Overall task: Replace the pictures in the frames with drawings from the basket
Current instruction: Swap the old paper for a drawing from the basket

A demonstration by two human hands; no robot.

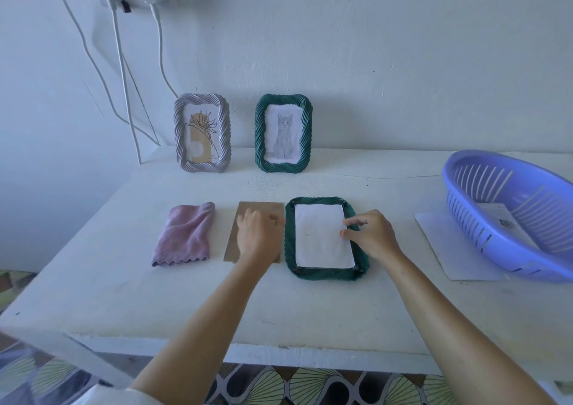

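Observation:
A dark green frame [290, 243] lies face down in the middle of the table, with a white sheet of paper [321, 237] set in its back. My right hand [372, 234] touches the sheet's right edge with thumb and fingertips. My left hand [255, 237] rests on a brown backing board [245, 212] just left of the frame. A lilac basket [508, 212] at the right holds a drawing [505, 221]. Against the wall stand a grey frame [201, 133] with a plant picture and a green frame [283, 133] with a cat drawing.
A folded pink cloth [186, 234] lies left of the board. A white sheet [446, 249] sticks out from under the basket. White cables [124, 72] hang down the wall at the left. The table's front edge [279, 345] is close to me.

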